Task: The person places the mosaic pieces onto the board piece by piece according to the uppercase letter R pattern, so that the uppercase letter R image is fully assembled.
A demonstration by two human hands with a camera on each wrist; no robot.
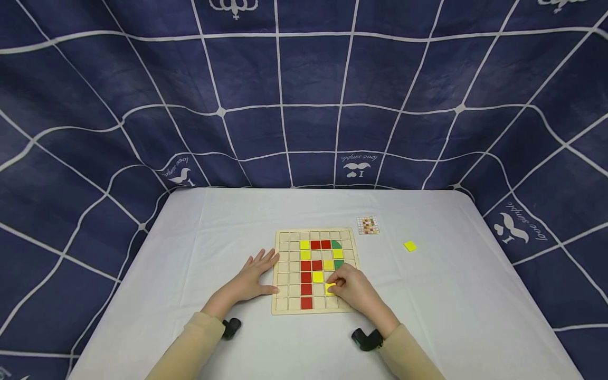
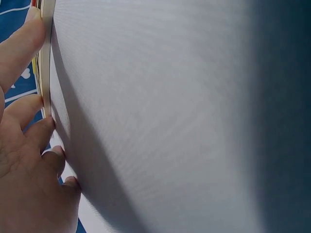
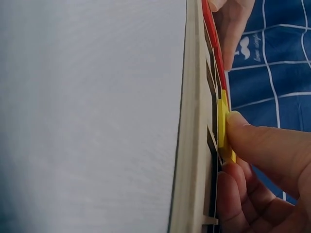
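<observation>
A square wooden grid board (image 1: 288,291) lies on the white table, with red, yellow and green tiles set in several of its cells. My right hand (image 1: 353,287) is over the board's lower right part and pinches a yellow square tile (image 3: 223,124) between thumb and fingers, at a cell in the lower rows. In the right wrist view the tile touches the board's surface. My left hand (image 1: 252,277) has its fingers spread, and its thumb and fingertips touch the board's left edge. The cells under the right hand are hidden.
A small printed pattern card (image 1: 368,225) lies past the board's upper right corner. Farther right on the table is a loose yellow tile (image 1: 410,246). A dark blue curtain (image 1: 309,132) with white lines hangs behind the white-covered table (image 1: 228,211).
</observation>
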